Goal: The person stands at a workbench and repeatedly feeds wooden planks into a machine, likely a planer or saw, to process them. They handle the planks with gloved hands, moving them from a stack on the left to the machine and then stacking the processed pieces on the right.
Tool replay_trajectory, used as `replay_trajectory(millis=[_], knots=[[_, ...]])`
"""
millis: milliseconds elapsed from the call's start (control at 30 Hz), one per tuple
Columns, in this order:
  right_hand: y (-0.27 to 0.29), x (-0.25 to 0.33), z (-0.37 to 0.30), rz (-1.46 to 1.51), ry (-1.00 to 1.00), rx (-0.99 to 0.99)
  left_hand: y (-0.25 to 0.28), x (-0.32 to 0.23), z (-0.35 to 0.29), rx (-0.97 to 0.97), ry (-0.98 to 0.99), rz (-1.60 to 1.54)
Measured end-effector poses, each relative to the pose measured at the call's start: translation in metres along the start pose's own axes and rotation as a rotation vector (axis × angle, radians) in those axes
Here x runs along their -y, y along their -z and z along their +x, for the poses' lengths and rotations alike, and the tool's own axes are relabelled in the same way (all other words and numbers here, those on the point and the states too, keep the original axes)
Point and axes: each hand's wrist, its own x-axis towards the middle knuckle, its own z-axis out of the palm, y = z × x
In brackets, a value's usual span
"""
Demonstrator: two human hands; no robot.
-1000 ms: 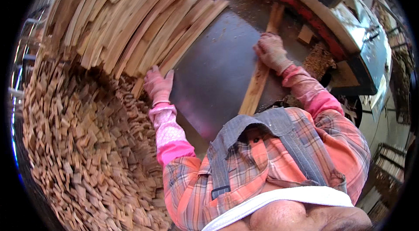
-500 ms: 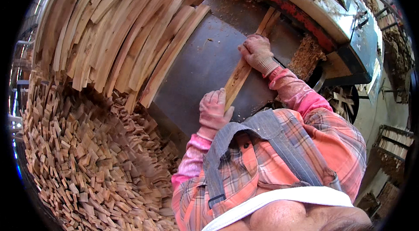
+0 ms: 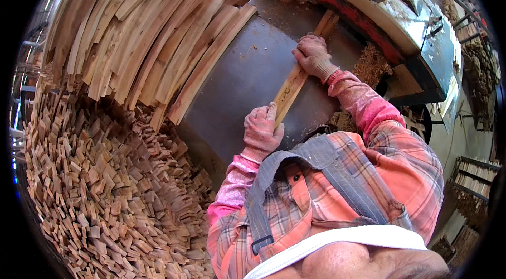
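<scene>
A narrow wooden strip [image 3: 291, 92] lies slantwise on the smooth metal table [image 3: 232, 76], its far end toward the machine. My left hand [image 3: 263, 128], in a dusty pinkish glove, grips its near end, with the thumb on one side and the fingers on the other. Farther along, my gloved right hand [image 3: 315, 58] is closed over the strip and presses it to the table. Past the right hand, the strip's far part [image 3: 328, 23] shows near the machine's red edge.
Long wooden strips [image 3: 158, 41] are stacked on the table's left. Below them rises a large heap of short wood pieces [image 3: 116, 189]. A machine with a red-edged housing [image 3: 345, 7] borders the far right side. Sawdust [image 3: 371, 63] is piled beside it.
Both hands have shifted slightly away from me along with the wooden strip. My grip on it looks the same.
</scene>
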Motion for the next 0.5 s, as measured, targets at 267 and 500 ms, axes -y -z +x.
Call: replay_trajectory(millis=[267, 500], knots=[[0.044, 0.06, -0.002, 0.026, 0.435, 0.386, 0.076, 0.036, -0.05, 0.004, 0.156, 0.263], [0.098, 0.116, 0.058, 0.161, 0.171, 0.438, 0.18, 0.002, -0.009, -0.639, 0.287, 0.539]])
